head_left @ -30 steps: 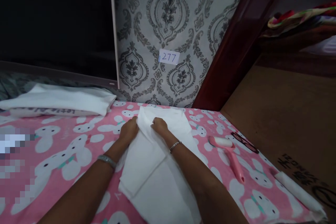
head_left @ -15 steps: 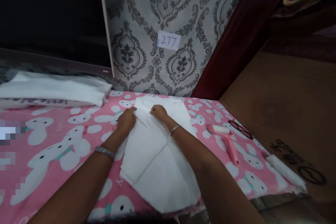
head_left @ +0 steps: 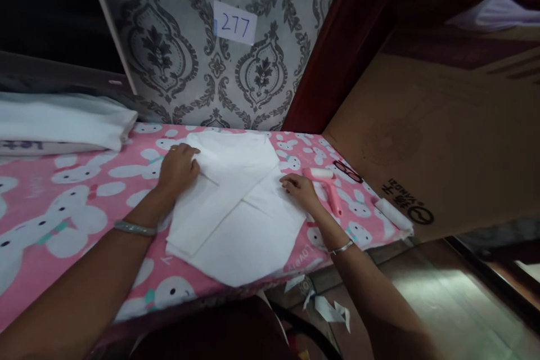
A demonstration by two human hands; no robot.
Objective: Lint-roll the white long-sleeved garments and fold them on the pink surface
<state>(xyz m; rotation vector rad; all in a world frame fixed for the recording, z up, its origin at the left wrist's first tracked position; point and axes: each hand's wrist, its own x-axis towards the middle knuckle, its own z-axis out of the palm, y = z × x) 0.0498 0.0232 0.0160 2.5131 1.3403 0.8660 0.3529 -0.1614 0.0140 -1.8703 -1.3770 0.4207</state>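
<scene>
A white shirt (head_left: pixel 236 236) lies partly folded on the pink bed cover, one panel laid slantwise across its middle. On its upper left edge rests my left hand (head_left: pixel 179 170), thumb and fingers apart on the cloth. My right hand (head_left: pixel 300 190) is at the shirt's right side, its fingers curled together at the fabric; the pinched bit of cloth is mostly hidden by the fingertips. A bracelet shows on each wrist.
Right of the shirt lie a pink-handled lint roller (head_left: pixel 331 194), dark-framed glasses (head_left: pixel 348 171) and a white roll (head_left: pixel 394 216). Folded white cloth (head_left: pixel 63 121) lies at the left below a dark screen (head_left: pixel 42 11). A large cardboard box (head_left: pixel 442 124) stands at the right; paper scraps (head_left: pixel 331 309) are below the edge.
My right hand has moved from the shirt's upper middle to its right side. My left hand stays at the left edge, its fingers now more spread. The view has shifted right and downward.
</scene>
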